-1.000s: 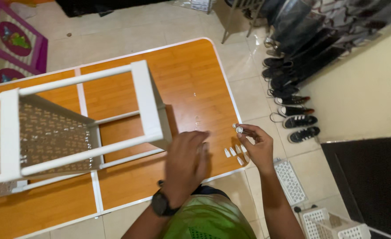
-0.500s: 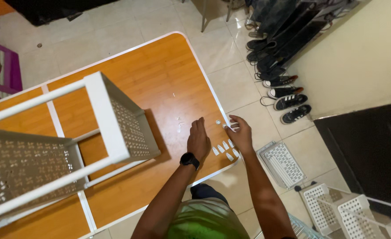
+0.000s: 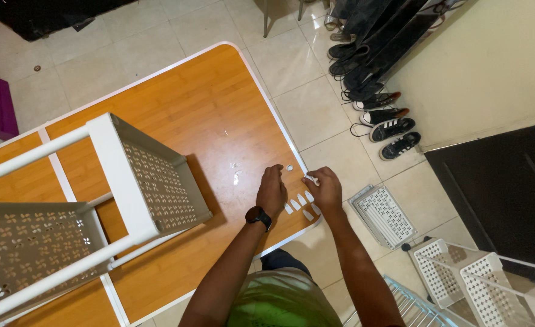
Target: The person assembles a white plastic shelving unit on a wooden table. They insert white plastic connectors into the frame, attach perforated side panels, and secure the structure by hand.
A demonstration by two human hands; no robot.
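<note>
A white shelving rack (image 3: 98, 200) with perforated trays lay on its side across the left of the orange-brown table (image 3: 177, 103), its open frame toward the person, presumably laid flat so the parts could be reached; the table's white edge ran diagonally past both hands.

The left hand (image 3: 272, 191), a dark watch (image 3: 258, 216) at the wrist, rested palm-down on the tabletop near the corner, fingers close together and slightly curled, holding nothing that could be seen; it appeared to steady the body over the work.

Just right of it a cluster of small white plastic pieces (image 3: 298, 203) lay loose on the table, grouped between the two hands at the table's edge, within easy reach of either.

The right hand (image 3: 323, 189) sat at the very edge, fingers drawn narrow in a pinch on one small white piece (image 3: 309, 178); the grip was partly hidden.

On the tiled floor to the right lay a perforated white tray (image 3: 384, 215) and further white baskets (image 3: 467, 278); shoes (image 3: 388, 127) stood along the wall.
</note>
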